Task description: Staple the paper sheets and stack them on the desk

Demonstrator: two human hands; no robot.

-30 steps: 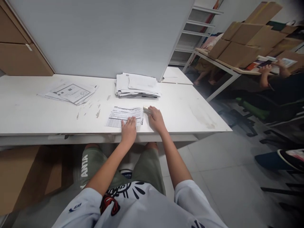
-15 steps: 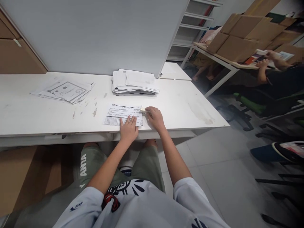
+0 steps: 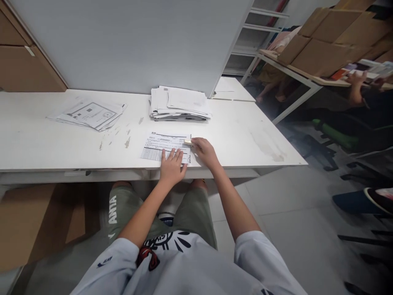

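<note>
A printed paper form [image 3: 167, 141] with lines of text and a table lies near the front edge of the white table. On its lower part rests my left hand [image 3: 172, 167], fingers spread and flat. My right hand [image 3: 205, 152] pinches a small cream-white stick-like object [image 3: 188, 142], whose kind I cannot make out. The object's tip lies over the form's right edge, near the top corner. A thick stack of papers [image 3: 179, 104] sits just behind the form. Further left is a loose pile of printed sheets [image 3: 92, 114], the top one with a dark border.
A grey panel [image 3: 138, 45] rises along the back of the white table [image 3: 46, 151]. Cardboard boxes [image 3: 30, 67] stand at the far left. To the right, another table [image 3: 294, 73] carries boxes, and a co-worker's hand [image 3: 357, 78] handles items there. A green-seated chair [image 3: 334, 134] is near it.
The view has shifted slightly. My right hand has moved the cream-white object a little left relative to the form, further over its edge. My left hand stays flat on the paper.
</note>
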